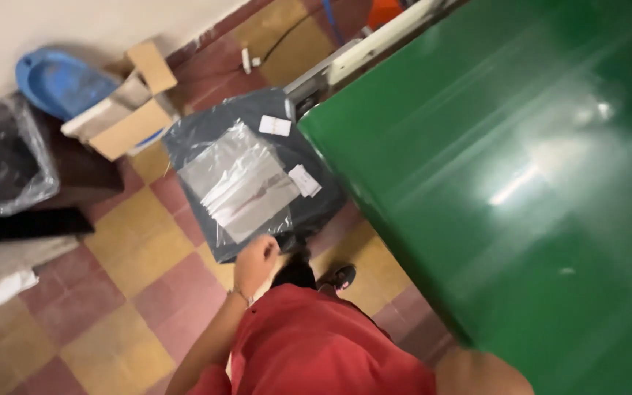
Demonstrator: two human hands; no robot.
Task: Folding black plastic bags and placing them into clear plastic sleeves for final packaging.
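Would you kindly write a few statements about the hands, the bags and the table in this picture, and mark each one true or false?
1. The left hand grips the lower edge of a dark grey plastic bag. True.
2. Clear plastic sleeves lie on top of that bag. True.
3. The table beside the bag is red. False: it is glossy green.
4. The cardboard box by the wall is sealed shut. False: its flaps stand open.
5. The right hand holds the bag too. False: it is low at the picture's edge, away from the bag.
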